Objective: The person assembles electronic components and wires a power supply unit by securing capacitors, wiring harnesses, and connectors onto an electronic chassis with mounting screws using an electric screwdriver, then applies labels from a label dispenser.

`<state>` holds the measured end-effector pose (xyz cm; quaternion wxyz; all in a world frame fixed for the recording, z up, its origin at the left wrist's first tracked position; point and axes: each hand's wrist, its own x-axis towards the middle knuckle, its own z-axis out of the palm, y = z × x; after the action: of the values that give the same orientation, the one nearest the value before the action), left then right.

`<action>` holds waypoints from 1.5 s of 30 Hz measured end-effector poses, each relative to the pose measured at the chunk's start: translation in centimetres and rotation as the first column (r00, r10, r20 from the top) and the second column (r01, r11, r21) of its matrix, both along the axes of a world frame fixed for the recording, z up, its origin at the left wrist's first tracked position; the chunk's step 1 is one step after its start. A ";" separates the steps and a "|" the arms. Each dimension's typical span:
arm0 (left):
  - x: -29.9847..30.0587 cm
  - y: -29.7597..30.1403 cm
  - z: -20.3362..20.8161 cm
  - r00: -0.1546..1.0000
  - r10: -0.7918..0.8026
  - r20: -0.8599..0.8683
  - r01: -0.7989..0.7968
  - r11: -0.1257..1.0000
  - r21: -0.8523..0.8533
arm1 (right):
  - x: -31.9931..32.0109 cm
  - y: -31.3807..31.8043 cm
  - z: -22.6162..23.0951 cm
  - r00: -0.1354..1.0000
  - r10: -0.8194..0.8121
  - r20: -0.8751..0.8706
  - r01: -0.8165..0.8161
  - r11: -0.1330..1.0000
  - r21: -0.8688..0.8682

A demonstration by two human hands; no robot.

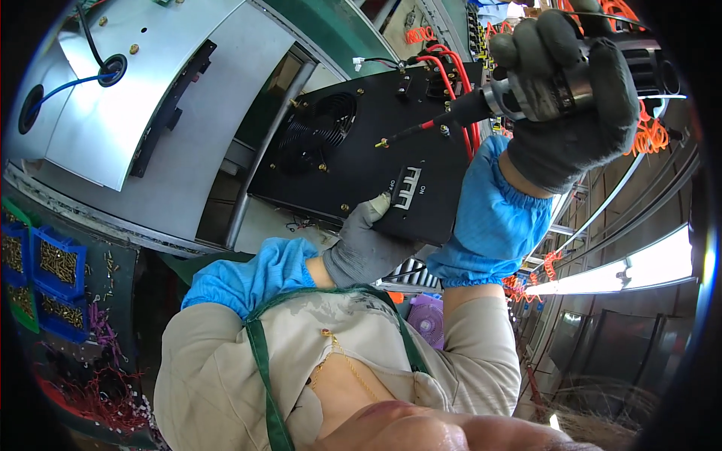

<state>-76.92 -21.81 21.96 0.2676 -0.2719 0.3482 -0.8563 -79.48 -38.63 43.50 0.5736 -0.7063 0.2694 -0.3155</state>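
Observation:
A black metal panel [432,169] stands tilted before me, with a round fan grille [320,128], brass screws and a white-lettered breaker switch opening [408,188]. My left hand [368,244], in a grey glove, grips its near edge, thumb on the face beside the switch opening and fingers hidden behind. My gloved right hand [575,94] is wrapped round a power screwdriver [496,101]. The driver's long bit, with a red band, points left across the panel. A small brass screw [383,143] is at its tip; whether it touches the panel I cannot tell.
Red cables [455,68] rise at the panel's far right side. To the left lies a bent light-grey metal sheet [173,83] with blue and black wires. Blue bins [58,263] of brass screws sit at the lower left, near red wires [90,395]. Orange coiled hoses [650,135] hang at right.

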 end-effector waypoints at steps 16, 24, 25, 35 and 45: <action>-1.0 0.3 -0.3 0.973 0.026 0.228 -0.003 0.995 -0.099 | 5.7 1.0 0.0 0.731 -0.488 -0.477 0.467 0.868 -0.171; -1.1 0.5 -0.9 1.000 -0.002 0.005 0.002 0.999 -0.038 | 9.1 0.7 -1.6 0.665 -0.423 -0.615 0.488 0.870 -0.071; -1.1 0.4 -0.8 1.000 -0.006 0.004 0.006 0.999 -0.040 | 8.8 0.4 -1.8 0.663 -0.427 -0.615 0.491 0.868 -0.073; -0.9 0.3 -1.0 0.999 -0.004 -0.034 0.004 1.000 -0.018 | 9.3 -1.3 -3.8 0.629 -0.059 -0.775 0.332 0.922 0.199; -0.7 -0.1 -0.4 1.000 -0.013 0.016 0.013 1.000 -0.021 | 9.2 -2.2 -6.0 0.509 -0.019 -0.861 0.364 0.911 0.195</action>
<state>-77.57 -21.90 21.51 0.2618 -0.2656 0.3389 -0.8637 -70.26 -40.78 37.54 0.4484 -0.6196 0.6418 0.0561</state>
